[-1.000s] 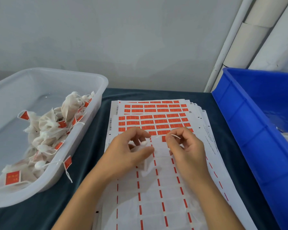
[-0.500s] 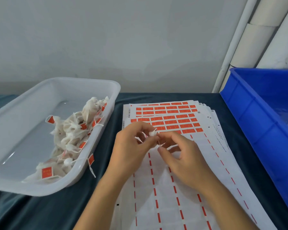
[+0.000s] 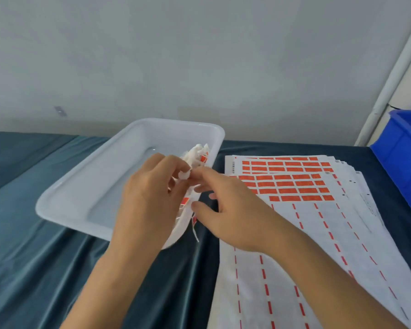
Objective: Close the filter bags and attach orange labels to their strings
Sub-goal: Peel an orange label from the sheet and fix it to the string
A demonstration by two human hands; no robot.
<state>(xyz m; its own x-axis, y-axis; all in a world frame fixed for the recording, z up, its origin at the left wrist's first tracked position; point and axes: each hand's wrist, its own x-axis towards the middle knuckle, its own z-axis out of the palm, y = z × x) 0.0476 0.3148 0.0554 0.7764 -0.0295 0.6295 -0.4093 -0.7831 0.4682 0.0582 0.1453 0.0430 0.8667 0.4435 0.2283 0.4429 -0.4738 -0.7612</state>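
White filter bag (image 3: pixel 184 176) pinched between left hand (image 3: pixel 150 203) and right hand (image 3: pixel 233 210), above tray (image 3: pixel 86 186).

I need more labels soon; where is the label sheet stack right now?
In the head view, the label sheets lie flat on the dark cloth, right of centre, between the white tray and the blue bin.

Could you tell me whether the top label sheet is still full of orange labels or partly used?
Partly used. The top label sheet keeps orange labels only on its far rows; nearer rows are bare backing.
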